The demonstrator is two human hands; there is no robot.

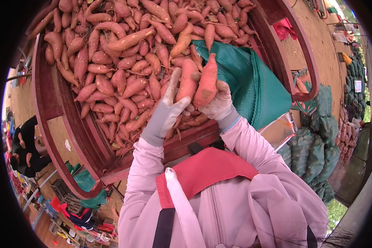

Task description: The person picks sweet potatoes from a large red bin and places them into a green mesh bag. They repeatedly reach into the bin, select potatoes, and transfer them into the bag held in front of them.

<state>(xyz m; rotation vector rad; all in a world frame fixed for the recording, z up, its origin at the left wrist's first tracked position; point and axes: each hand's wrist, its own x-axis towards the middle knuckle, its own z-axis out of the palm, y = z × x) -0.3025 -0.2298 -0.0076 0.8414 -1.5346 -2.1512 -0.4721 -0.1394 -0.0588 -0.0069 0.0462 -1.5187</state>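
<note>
My left hand [172, 107], in a grey-and-white work glove, grips a thick sweet potato [187, 80] between thumb and fingers. Close beside it, my right hand [217, 100], gloved the same way, holds a second sweet potato [207, 81] with its pointed end up and a brown patch low on its skin. Both are above a large heap of loose sweet potatoes [130, 62] that fills a red metal cart bed [80, 136]. Just right of my right hand, a green mesh sack [254, 83] lies partly over the heap and the cart's edge.
Filled green mesh sacks [313, 148] stand on the ground at the right. The cart's curved red rail [313, 71] rises on that side. At the left, a person in dark clothes [29, 148] is beside the cart. Black plastic crates [69, 198] lie at lower left.
</note>
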